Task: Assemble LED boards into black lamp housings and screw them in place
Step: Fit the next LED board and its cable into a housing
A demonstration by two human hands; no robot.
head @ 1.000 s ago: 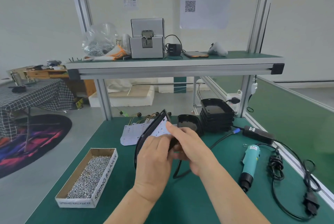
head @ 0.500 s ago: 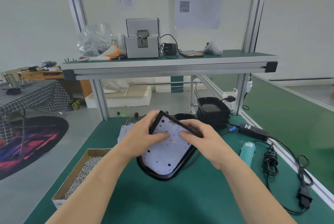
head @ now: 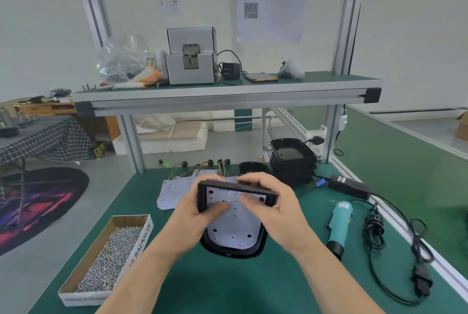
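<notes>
Toward the front left corner of the counter (head: 228, 283) lies the screw box (head: 106, 258), open and full. Behind it, toward the far edge, the spare boards (head: 174, 192) lie fanned out flat.

The left hand (head: 200, 210) grips the far left corner of the housing (head: 234, 249): its fingers are curled behind the wall and its thumb presses down on the board (head: 233, 230) inside. The housing sits mid-counter, squarely between the two hands. Its long axis runs from the front edge straight toward the far edge, with the rounded end nearest the person. That end seems to rest on the counter while the square far end looks tipped up.

The right hand (head: 271, 207) mirrors the left, with fingers hooked over the far right corner and thumb on the board.

Past it, the stack (head: 291, 159) of empty housings stands near the far right corner. The driver (head: 339, 222) lies along the right edge, nose toward the front.

The board looks seated or nearly so. For screwing, the screws are nearer the left hand and the driver is nearer the right, so neither hand would need to cross the housing.
</notes>
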